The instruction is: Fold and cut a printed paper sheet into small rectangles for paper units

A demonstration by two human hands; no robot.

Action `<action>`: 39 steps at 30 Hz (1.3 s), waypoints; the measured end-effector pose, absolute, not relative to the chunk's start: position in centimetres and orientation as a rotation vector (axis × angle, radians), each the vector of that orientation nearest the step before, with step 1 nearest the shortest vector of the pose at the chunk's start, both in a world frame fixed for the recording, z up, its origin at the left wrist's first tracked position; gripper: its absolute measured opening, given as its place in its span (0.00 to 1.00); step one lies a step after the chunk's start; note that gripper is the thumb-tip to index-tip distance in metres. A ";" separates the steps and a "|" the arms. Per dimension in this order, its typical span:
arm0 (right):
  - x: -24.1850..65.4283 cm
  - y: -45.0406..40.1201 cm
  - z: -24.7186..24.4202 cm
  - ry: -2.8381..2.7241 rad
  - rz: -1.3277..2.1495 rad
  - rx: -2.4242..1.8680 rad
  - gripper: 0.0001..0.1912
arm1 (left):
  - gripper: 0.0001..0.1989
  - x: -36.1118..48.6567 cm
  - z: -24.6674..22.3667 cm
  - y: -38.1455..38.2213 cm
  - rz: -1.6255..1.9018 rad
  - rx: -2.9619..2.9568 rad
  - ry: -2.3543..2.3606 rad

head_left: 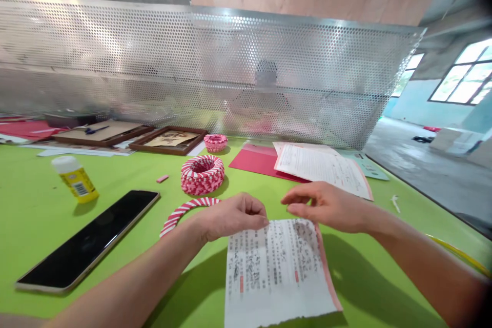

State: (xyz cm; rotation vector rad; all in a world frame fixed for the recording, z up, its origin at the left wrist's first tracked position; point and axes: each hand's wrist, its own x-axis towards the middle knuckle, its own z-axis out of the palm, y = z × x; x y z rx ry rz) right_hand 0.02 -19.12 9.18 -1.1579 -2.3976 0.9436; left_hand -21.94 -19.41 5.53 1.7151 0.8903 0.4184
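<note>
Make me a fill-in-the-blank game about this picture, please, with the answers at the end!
1. The torn white printed paper sheet is pinched by the person's ____ hand.
2. The cylindrical yellow glue stick has a ____ cap.
3. The flat tabletop under the black rectangular phone is bright ____.

Missing words: left; white; green.

- Bright daylight surrounds me, the windows [471, 74] at right nearly white.
- Glare streaks the perforated panel [161, 56].
- Soft shadows spread on the tabletop [126, 171] beneath my left hand [236, 215] and right hand [326, 207].
- Writing on the paper [277, 292] blurs; the right-hand corners darken.
</note>
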 end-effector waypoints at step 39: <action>-2.7 -18.7 2.0 -0.877 1.413 -0.887 0.07 | 0.10 -19.5 4.0 -20.3 1.199 1.084 0.815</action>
